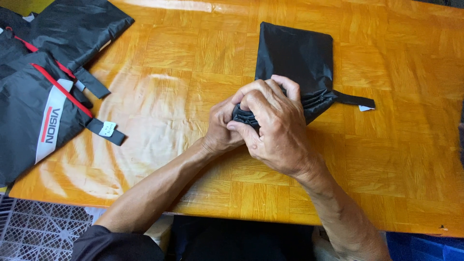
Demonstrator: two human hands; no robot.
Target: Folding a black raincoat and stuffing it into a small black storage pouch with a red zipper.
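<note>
Both hands meet over the middle of the wooden counter. The left hand and the right hand each have their grip clamped on the gathered near end of a black fabric pouch, fingers curled tight around the bunched cloth. The pouch's far part lies flat on the counter, its strap sticking out sideways. More black bags with red and white trim lie well apart.

Glossy orange wooden table catching bright light; white plastic grid below.
</note>
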